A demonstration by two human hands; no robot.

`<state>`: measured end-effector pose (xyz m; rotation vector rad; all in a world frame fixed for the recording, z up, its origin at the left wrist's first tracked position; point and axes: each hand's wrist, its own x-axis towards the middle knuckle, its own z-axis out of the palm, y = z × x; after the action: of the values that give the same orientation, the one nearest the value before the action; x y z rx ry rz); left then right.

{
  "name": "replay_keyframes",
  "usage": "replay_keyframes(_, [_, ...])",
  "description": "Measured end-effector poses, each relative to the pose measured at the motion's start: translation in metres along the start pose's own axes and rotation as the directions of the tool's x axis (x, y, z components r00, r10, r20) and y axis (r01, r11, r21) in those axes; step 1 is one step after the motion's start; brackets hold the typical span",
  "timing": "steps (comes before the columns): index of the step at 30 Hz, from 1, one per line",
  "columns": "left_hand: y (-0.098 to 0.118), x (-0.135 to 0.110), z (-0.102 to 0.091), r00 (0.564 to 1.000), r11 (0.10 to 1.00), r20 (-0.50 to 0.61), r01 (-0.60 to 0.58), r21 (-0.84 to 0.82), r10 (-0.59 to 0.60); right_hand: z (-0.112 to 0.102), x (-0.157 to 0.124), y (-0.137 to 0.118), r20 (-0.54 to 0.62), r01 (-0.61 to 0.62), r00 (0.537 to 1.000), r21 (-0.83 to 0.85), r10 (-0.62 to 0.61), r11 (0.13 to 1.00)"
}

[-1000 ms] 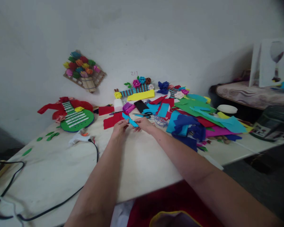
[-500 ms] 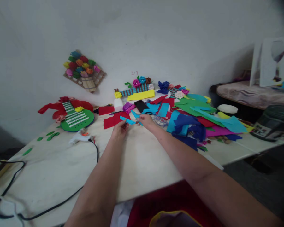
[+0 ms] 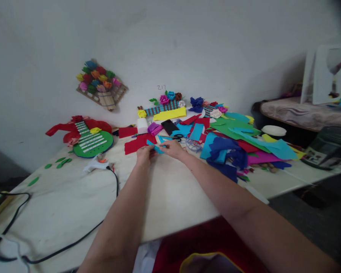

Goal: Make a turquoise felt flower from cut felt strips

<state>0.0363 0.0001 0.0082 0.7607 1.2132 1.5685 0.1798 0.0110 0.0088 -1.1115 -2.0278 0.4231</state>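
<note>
A small folded piece of bright blue crepe paper (image 3: 157,148) is pinched between my two hands, above the table near its middle. My left hand (image 3: 144,154) is closed on its left end, and some of the fingers are hidden behind the paper. On the other end, my right hand (image 3: 174,149) is closed with thumb and fingers together. Just beyond the fingertips shows another blue strip (image 3: 164,139); whether it lies on the table is unclear. Black-handled scissors (image 3: 177,137) lie behind my right hand. Red paper (image 3: 134,146) lies beyond my left hand.
A white glue gun (image 3: 97,163) with a black cord (image 3: 82,240) sits on the left, near a green paper guitar (image 3: 98,146). Blue, green and red paper sheets (image 3: 235,129) pile up at right, by a large jar (image 3: 329,148). A phone (image 3: 169,127) lies behind.
My hands have drawn closer together, and my right fingers now meet the blue piece by my left hand. The blue strip and the scissors behind show more plainly.
</note>
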Motion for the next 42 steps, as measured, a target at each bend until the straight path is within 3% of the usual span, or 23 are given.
replay_keyframes(5, [-0.004,0.0,0.0,0.998,0.998,0.059,-0.038,0.044,0.036,0.0,-0.001,-0.005,0.017,-0.031,0.999,-0.147,0.034,0.989])
replay_keyframes(13, [-0.002,0.002,0.002,0.987,0.999,0.159,0.02,-0.036,-0.014,-0.004,-0.001,-0.003,-0.009,-0.107,0.994,-0.116,0.106,0.987])
replay_keyframes(25, [0.002,0.0,0.003,0.983,0.998,0.178,0.057,-0.01,-0.054,-0.006,-0.003,-0.004,-0.049,-0.149,0.989,-0.161,0.143,0.976])
replay_keyframes(32, [-0.005,0.001,-0.001,0.981,0.999,0.191,-0.036,0.04,0.027,-0.005,-0.004,-0.006,-0.06,-0.137,0.99,-0.153,0.13,0.979])
replay_keyframes(42, [-0.01,0.005,-0.003,0.991,0.998,0.121,-0.056,0.041,0.051,-0.002,-0.002,0.0,-0.087,-0.179,0.981,-0.065,0.173,0.982])
